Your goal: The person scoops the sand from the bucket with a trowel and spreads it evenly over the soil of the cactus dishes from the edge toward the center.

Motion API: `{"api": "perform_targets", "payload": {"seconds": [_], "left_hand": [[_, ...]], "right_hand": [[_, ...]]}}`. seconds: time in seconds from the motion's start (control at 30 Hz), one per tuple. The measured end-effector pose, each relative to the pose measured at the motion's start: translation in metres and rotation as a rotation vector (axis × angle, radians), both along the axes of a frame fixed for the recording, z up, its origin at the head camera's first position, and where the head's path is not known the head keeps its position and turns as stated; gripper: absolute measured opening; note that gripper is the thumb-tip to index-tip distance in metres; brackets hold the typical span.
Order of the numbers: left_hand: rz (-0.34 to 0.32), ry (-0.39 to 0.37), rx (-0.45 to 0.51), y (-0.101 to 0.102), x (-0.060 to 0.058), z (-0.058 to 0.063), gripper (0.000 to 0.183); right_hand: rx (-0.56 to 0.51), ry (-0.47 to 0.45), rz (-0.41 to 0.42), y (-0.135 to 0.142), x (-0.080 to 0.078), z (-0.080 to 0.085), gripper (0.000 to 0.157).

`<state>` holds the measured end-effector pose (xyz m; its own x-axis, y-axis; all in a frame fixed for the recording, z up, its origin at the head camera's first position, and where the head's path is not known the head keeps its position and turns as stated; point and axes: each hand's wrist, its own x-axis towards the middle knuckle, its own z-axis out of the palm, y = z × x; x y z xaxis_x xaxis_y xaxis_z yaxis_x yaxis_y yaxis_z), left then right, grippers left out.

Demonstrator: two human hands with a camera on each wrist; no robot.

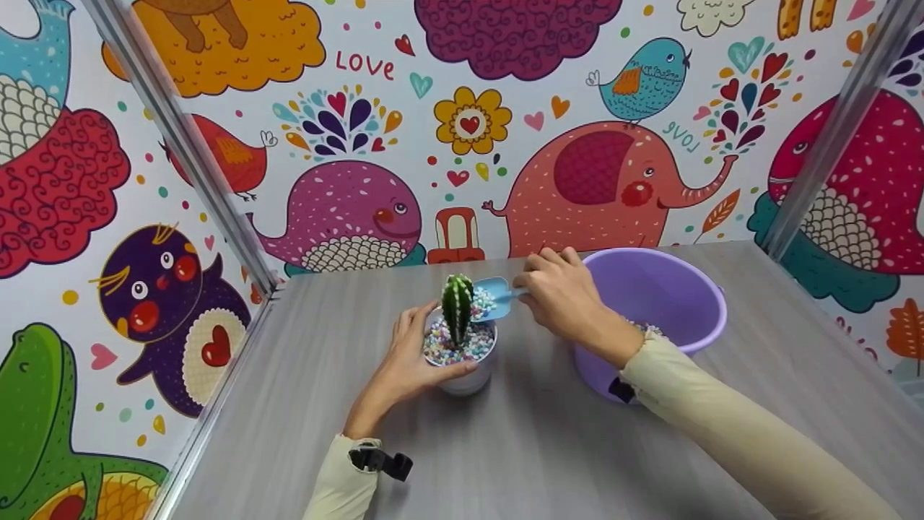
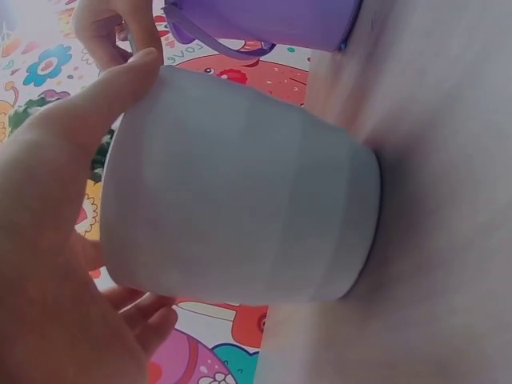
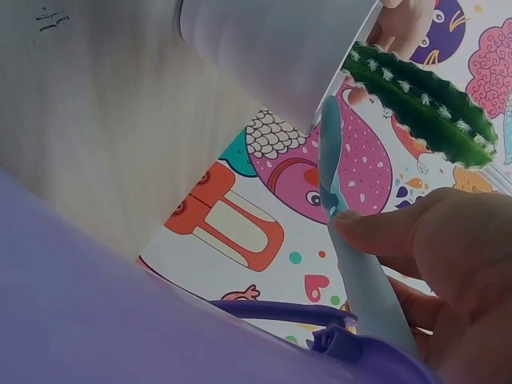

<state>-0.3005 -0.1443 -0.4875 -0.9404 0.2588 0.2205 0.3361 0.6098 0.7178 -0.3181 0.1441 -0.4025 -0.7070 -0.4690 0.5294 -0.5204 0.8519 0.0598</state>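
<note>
A small green cactus (image 1: 456, 307) stands upright in a white flower pot (image 1: 468, 381) filled with colorful pebbles (image 1: 462, 350). My left hand (image 1: 404, 359) holds the pot by its left side, thumb across the front near the rim; the left wrist view shows the pot's smooth side (image 2: 232, 184) close up. My right hand (image 1: 561, 297) grips the handle of a light blue toy shovel (image 1: 499, 296). Pebbles lie on its blade, which is at the pot's rim just right of the cactus. In the right wrist view, the shovel (image 3: 356, 272) appears edge-on beside the pot.
A purple bucket (image 1: 595, 375) stands to the right, under my right forearm, with some pebbles visible inside. The grey wood-grain table (image 1: 303, 404) meets cartoon-printed walls (image 1: 469, 173) at the back and sides. Metal posts (image 1: 216, 188) stand at the corners.
</note>
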Motion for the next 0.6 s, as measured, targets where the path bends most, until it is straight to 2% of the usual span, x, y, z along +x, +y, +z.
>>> {"api": "perform_targets", "payload": {"seconds": [0.13,0.47,0.6], "left_hand": [[-0.018,-0.008,0.009,-0.0025,-0.0007,0.0015,0.119],[-0.11,-0.048,0.033,-0.0062,0.0,0.0029,0.123],[-0.111,-0.053,0.039,-0.0045,0.0012,0.0023,0.124]], "right_hand": [[0.005,0.01,0.003,-0.001,-0.0005,-0.0002,0.018],[0.011,0.039,0.004,-0.0044,-0.0014,-0.0036,0.023],[0.011,0.037,-0.005,-0.0057,-0.0013,-0.0037,0.022]]}}
